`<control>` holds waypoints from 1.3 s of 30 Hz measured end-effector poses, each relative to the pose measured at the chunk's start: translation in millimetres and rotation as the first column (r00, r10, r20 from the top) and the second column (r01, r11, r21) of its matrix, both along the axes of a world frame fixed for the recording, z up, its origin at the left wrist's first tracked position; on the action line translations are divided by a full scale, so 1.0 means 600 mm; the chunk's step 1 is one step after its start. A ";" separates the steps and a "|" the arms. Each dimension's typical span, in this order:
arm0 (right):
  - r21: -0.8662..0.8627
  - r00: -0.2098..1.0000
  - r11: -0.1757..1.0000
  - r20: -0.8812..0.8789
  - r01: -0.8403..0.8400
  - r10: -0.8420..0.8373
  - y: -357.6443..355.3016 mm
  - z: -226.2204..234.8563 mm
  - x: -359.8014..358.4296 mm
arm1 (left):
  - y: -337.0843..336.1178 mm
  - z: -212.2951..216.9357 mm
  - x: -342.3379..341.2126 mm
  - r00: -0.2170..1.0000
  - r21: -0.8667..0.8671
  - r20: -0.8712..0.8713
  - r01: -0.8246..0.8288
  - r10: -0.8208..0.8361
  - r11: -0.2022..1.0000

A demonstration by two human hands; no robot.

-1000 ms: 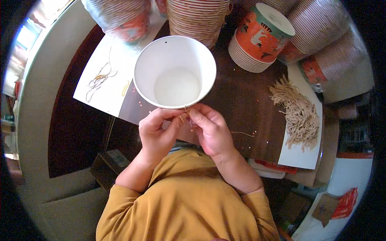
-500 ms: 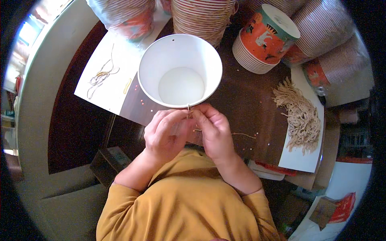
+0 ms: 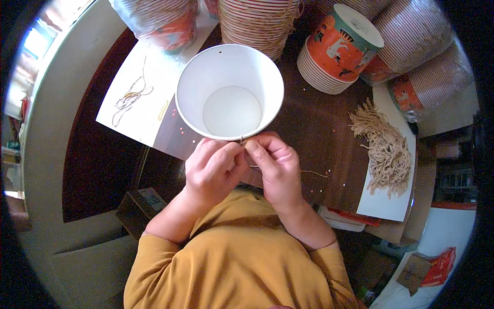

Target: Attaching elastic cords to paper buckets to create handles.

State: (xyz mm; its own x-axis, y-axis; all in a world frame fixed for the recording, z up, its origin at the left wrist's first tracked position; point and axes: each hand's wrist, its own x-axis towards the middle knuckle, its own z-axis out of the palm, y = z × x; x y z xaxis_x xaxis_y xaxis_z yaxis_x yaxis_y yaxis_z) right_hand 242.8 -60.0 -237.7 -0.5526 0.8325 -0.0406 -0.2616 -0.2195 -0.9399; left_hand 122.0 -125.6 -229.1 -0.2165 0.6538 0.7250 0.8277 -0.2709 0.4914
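Observation:
A white paper cup (image 3: 230,90) lies open toward me on the dark table (image 3: 319,123), a small hole near its far rim. My left hand (image 3: 212,167) and my right hand (image 3: 275,165) meet at its near rim, fingers pinched together. Between them runs a thin tan string (image 3: 311,172), whose loose end trails right over the table. My right fingertips press the string at the rim; my left fingers close around the same spot.
A heap of cut tan strings (image 3: 383,149) lies on a white sheet at right. A few strings (image 3: 131,98) rest on another sheet at left. Stacks of striped and orange printed cups (image 3: 337,49) crowd the far edge. A cardboard box (image 3: 139,208) sits below left.
The cup has shifted slightly up and right with my hands. My fingers have drawn closer together at the near rim, and the string's loose end now trails out to the right.

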 end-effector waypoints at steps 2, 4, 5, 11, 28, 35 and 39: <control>0.032 1.000 0.999 0.022 0.012 -0.013 0.002 0.000 -0.002 | -0.001 0.009 -0.001 0.983 -0.106 0.180 0.043 -0.023 0.993; 0.160 0.995 0.987 0.094 0.008 -0.023 0.004 -0.001 -0.003 | -0.005 0.001 -0.003 0.928 -0.161 0.372 0.103 -0.037 0.982; 0.160 0.995 0.987 0.092 0.007 -0.022 0.004 0.000 -0.003 | -0.010 -0.002 -0.004 0.835 -0.203 0.549 0.171 -0.033 0.964; 0.220 0.990 0.974 0.138 -0.052 0.022 0.005 0.009 0.001 | -0.015 0.004 -0.007 0.379 -0.054 0.919 0.387 -0.105 0.921; -0.311 0.987 0.938 -0.086 -0.155 0.135 0.015 0.020 -0.008 | -0.020 0.003 -0.007 0.719 -0.300 0.694 0.248 0.032 0.921; -0.481 0.979 0.864 -0.194 -0.147 0.058 0.018 -0.006 -0.014 | -0.020 -0.004 -0.014 0.512 -0.145 0.858 0.333 -0.049 0.932; -0.384 0.984 0.915 -0.164 -0.123 0.064 0.010 0.010 -0.014 | -0.016 -0.015 -0.001 0.344 0.061 0.919 0.354 -0.191 0.933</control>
State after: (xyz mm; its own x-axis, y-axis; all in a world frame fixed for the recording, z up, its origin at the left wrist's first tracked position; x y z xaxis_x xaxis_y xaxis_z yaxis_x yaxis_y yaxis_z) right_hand 234.3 -53.8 -231.5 -0.6517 0.7105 -0.2654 -0.3489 -0.5915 -0.7269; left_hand 121.7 -135.0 -238.0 -0.4737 0.8720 0.1232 -0.2380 -0.2615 0.9354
